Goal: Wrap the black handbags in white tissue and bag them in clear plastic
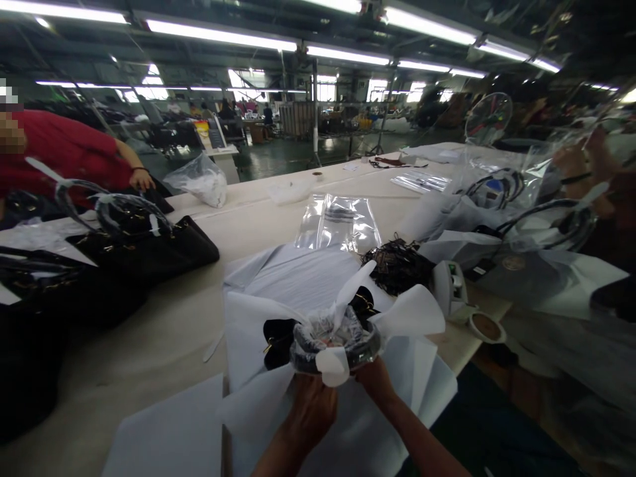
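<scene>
In front of me a black handbag [279, 341] stands in white wrapping paper [258, 397], its body mostly covered. The plastic-wrapped handles [308, 351] bend toward me, with white tissue strips [334, 366] around them. My left hand [314, 405] is below the near handle, knuckles up and fingers curled against the paper; what they grip is hidden. Just right of it, my right hand [375, 381] reaches in under the handle's right side. Its fingers are out of sight behind the handle and paper.
Black handbags [149, 245] stand on the left, near a co-worker in a red top [74, 149]. Clear plastic bags [338, 222] lie ahead. Dark cords [397, 265], a tape dispenser [450, 288] and a tape roll [487, 326] sit right, beside another paper-wrapped bag [521, 278] and another person's hands [576, 162].
</scene>
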Motion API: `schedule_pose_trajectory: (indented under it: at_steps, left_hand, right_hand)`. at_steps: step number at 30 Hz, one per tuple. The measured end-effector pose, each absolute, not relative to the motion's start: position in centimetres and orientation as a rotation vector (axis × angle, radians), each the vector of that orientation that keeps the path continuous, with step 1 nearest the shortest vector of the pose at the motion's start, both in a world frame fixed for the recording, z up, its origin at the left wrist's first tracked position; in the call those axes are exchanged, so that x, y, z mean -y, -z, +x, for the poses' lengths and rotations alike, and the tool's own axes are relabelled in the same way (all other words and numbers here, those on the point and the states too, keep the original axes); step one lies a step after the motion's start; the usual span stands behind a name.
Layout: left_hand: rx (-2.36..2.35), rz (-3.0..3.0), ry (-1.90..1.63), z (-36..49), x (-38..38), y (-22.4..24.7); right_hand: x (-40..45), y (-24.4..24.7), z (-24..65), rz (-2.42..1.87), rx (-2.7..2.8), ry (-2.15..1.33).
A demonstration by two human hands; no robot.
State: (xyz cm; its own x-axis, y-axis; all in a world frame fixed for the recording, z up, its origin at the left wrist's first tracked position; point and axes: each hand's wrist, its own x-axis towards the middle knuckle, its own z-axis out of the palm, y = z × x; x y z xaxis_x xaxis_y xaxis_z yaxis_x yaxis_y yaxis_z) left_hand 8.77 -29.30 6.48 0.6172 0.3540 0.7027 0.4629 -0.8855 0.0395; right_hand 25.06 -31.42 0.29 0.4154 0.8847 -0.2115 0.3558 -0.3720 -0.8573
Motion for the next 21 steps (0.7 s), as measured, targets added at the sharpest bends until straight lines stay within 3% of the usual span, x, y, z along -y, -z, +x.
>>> schedule_pose_trajectory:
  at_steps: [3, 7, 12, 16, 18, 21]
  left_hand:
    - [0.482, -2.598, 1.371, 7.7, 30.7, -10.1]
    - [0.817, -2.402, 1.597, 7.6, 28.9, -14.9]
    - [1.071, -3.228, 1.553, 9.2, 24.3, -17.9]
    - [1.789, -3.114, 2.227, 10.6, 22.5, -18.6]
    - [1.863, -2.914, 2.566, 11.2, 21.9, -18.7]
    - [1.845, -2.707, 2.752, 11.7, 21.0, -18.8]
  right_hand:
    - [33.6, -0.1, 25.2, -1.954, 1.047, -0.911]
    - [35.3, 0.8, 24.4, -1.991, 1.185, -0.923]
    - [34.7, 2.1, 23.0, -1.995, 1.242, -0.921]
    - [34.1, 2.4, 22.8, -1.995, 1.242, -0.878]
    - [33.8, 2.4, 23.0, -1.983, 1.247, -0.857]
    - [32.9, 2.4, 23.4, -1.964, 1.249, -0.827]
